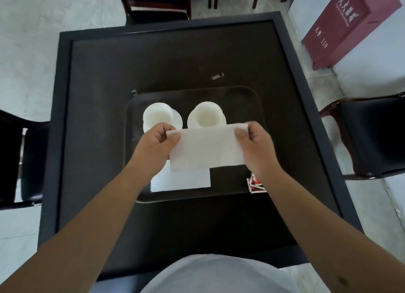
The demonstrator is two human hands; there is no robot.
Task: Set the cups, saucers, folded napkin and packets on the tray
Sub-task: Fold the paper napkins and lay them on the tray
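On the dark table (92, 139), the left hand (157, 146) and right hand (256, 143) pinch the napkin (206, 148) by its short ends, long axis crosswise above the tray (252, 108).

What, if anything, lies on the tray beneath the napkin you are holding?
Another white napkin already lies flat on the tray right under the held napkin. The cups and red packets sit off to the sides.
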